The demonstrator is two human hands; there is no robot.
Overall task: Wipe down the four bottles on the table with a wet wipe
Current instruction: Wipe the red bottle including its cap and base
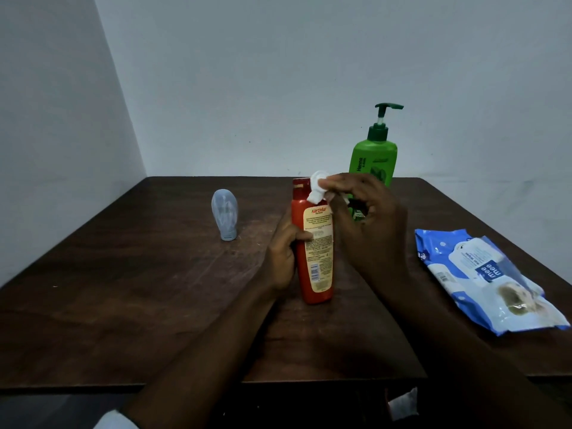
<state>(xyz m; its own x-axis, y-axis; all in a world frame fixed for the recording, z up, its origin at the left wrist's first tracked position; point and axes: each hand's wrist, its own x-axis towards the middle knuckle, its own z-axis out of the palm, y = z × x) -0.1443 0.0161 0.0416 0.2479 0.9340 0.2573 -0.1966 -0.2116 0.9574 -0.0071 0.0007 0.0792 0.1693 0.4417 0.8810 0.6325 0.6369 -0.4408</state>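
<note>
Nearest me, both forearms reach up the dark table (123, 289) toward the red bottle (315, 243), my landmark. Well left of it a small grey bottle (224, 215) stands on its cap. Touching the red bottle's left side, my left hand (283, 258) wraps around it and holds it upright, thumb across the label. At its cap my right hand (362, 218) pinches a bunched white wipe (317, 187) between the fingertips and presses it to the shoulder. Behind and right stands a green pump bottle (373, 159); further right lies the blue wipe pack (483, 274). I see only three bottles; I judge the wiping partway, which are finished I cannot tell.
</note>
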